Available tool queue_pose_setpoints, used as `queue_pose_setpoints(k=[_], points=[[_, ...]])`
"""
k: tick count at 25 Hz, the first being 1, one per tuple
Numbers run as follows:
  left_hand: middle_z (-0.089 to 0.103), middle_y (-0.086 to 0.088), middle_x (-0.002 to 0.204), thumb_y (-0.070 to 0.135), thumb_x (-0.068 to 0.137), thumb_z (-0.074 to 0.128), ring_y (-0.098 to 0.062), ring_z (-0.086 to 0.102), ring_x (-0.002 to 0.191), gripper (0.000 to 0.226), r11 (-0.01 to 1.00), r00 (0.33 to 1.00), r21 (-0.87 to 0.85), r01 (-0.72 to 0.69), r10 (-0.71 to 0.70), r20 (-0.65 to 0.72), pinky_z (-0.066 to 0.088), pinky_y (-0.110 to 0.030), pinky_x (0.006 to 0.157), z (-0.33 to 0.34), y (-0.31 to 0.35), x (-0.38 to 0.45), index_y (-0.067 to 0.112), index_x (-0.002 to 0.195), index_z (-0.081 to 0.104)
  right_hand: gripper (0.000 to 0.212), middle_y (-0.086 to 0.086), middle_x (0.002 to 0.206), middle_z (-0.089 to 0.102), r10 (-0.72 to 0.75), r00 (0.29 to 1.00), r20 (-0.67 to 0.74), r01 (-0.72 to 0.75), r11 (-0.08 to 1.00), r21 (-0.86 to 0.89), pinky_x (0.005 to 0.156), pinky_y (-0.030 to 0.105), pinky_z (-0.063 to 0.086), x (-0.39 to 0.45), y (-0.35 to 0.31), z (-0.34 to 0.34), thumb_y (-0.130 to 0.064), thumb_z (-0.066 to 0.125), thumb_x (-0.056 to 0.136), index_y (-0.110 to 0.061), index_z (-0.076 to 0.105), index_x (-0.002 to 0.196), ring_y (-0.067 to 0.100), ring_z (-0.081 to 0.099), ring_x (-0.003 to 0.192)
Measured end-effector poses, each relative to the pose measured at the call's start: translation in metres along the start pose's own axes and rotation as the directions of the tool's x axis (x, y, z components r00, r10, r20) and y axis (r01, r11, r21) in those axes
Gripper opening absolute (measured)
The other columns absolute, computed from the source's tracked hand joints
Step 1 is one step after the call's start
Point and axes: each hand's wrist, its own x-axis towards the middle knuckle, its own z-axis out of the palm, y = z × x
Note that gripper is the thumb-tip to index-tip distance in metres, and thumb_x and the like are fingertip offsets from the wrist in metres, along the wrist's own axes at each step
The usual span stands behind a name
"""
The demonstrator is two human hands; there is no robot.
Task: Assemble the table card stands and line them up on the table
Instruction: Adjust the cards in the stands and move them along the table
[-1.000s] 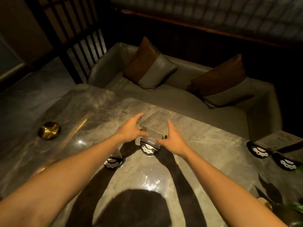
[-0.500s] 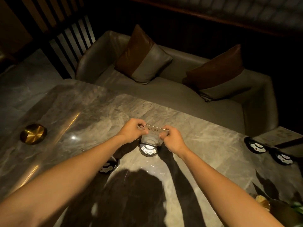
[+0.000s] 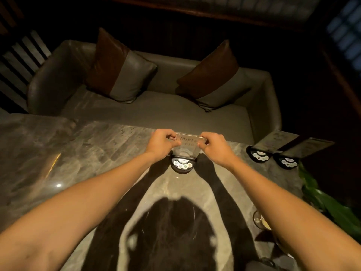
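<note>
A clear acrylic card [image 3: 189,143] with printed text stands in a round black base [image 3: 183,164] with white buttons, near the far edge of the grey marble table [image 3: 82,165]. My left hand [image 3: 162,144] pinches the card's upper left corner and my right hand [image 3: 212,147] pinches its upper right corner. Two assembled stands [image 3: 259,155] [image 3: 288,161] sit side by side at the table's right edge, their cards leaning back.
A grey sofa [image 3: 168,112] with two brown-and-grey cushions runs behind the table. Green leaves [image 3: 328,204] and a glass [image 3: 260,222] sit at the near right. My head's shadow falls on the near tabletop.
Both hands closed onto the card's top corners. The view swung right and down, so the gold dish and the second base at left left the frame.
</note>
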Motion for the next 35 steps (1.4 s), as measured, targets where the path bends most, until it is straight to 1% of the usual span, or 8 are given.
queue_pose_setpoints(k=[3, 7, 12, 17, 21, 26, 30, 35], points=[[0.070, 0.009, 0.072, 0.013, 0.082, 0.081, -0.004, 0.063, 0.067, 0.017, 1.000, 1.000, -0.001, -0.012, 0.012, 0.008, 0.044, -0.007, 0.051, 0.041, 0.030, 0.023, 0.024, 0.072, 0.072, 0.004, 0.000, 0.092, 0.071, -0.008, 0.999, -0.049, 0.002, 0.993, -0.117, 0.071, 0.046, 0.056, 0.001, 0.038, -0.031, -0.023, 0.060, 0.095, -0.023, 0.057, 0.093, 0.024, 0.064, 0.083], [0.070, 0.010, 0.077, 0.016, 0.080, 0.082, 0.000, 0.062, 0.072, 0.008, 0.999, 0.999, 0.013, -0.051, 0.051, -0.008, 0.041, -0.003, 0.059, 0.089, 0.061, 0.049, 0.021, 0.081, 0.077, 0.007, 0.006, 0.097, 0.070, -0.045, 0.997, -0.061, 0.033, 0.981, -0.189, 0.072, 0.041, 0.052, 0.009, 0.085, -0.064, -0.017, 0.058, 0.097, -0.021, 0.052, 0.096, 0.031, 0.065, 0.087], [0.073, 0.005, 0.082, 0.017, 0.081, 0.082, -0.007, 0.064, 0.078, 0.007, 0.998, 0.998, 0.012, -0.059, 0.059, 0.023, 0.048, -0.021, 0.074, 0.137, 0.080, 0.076, 0.018, 0.088, 0.080, 0.004, 0.010, 0.099, 0.062, -0.027, 0.997, -0.076, 0.010, 0.977, -0.211, 0.076, 0.042, 0.049, 0.024, 0.136, -0.087, -0.013, 0.059, 0.094, -0.010, 0.059, 0.097, 0.033, 0.061, 0.093], [0.072, 0.005, 0.081, 0.019, 0.082, 0.081, -0.006, 0.063, 0.078, 0.006, 0.999, 0.998, 0.022, -0.045, 0.044, 0.035, 0.041, -0.014, 0.071, 0.171, 0.086, 0.099, 0.017, 0.087, 0.079, 0.004, 0.012, 0.101, 0.065, 0.011, 0.997, -0.072, -0.026, 0.976, -0.218, 0.076, 0.040, 0.048, 0.036, 0.168, -0.098, -0.011, 0.058, 0.095, -0.009, 0.061, 0.096, 0.033, 0.061, 0.095], [0.071, 0.005, 0.079, 0.018, 0.083, 0.080, -0.004, 0.060, 0.074, 0.006, 0.999, 0.998, 0.020, -0.036, 0.035, 0.061, 0.037, -0.005, 0.064, 0.190, 0.084, 0.108, 0.022, 0.082, 0.075, 0.006, 0.013, 0.104, 0.067, 0.048, 0.997, -0.065, -0.060, 0.978, -0.199, 0.081, 0.048, 0.053, 0.037, 0.184, -0.101, -0.011, 0.057, 0.096, -0.009, 0.062, 0.098, 0.032, 0.063, 0.097], [0.072, 0.005, 0.082, 0.015, 0.087, 0.075, -0.005, 0.062, 0.078, 0.005, 1.000, 0.994, -0.025, -0.003, 0.006, 0.106, 0.052, -0.027, 0.082, 0.204, 0.079, 0.115, 0.018, 0.091, 0.077, 0.009, 0.014, 0.109, 0.069, 0.095, 0.994, -0.047, -0.102, 0.981, -0.166, 0.083, 0.051, 0.055, 0.039, 0.193, -0.102, -0.012, 0.054, 0.099, -0.011, 0.062, 0.102, 0.032, 0.064, 0.099], [0.073, 0.000, 0.116, 0.017, 0.087, 0.073, -0.012, 0.065, 0.109, 0.037, 1.000, 0.982, 0.026, -0.005, 0.000, 0.190, 0.052, -0.038, 0.102, 0.195, 0.083, 0.107, 0.016, 0.123, 0.070, 0.023, 0.012, 0.119, 0.066, 0.135, 0.990, 0.041, -0.128, 0.981, -0.149, 0.090, 0.048, 0.056, 0.036, 0.189, -0.106, -0.013, 0.059, 0.096, -0.012, 0.058, 0.119, 0.030, 0.063, 0.108], [0.060, 0.000, 0.140, 0.040, 0.087, 0.074, -0.017, 0.057, 0.125, 0.062, 0.995, 0.969, 0.094, -0.028, 0.004, 0.245, 0.047, -0.035, 0.105, 0.152, 0.098, 0.073, 0.021, 0.142, 0.054, 0.054, 0.016, 0.140, 0.050, 0.135, 0.991, 0.020, -0.126, 0.959, -0.253, 0.106, 0.051, 0.045, 0.026, 0.157, -0.115, -0.024, 0.064, 0.092, -0.011, 0.046, 0.142, 0.036, 0.050, 0.128]])
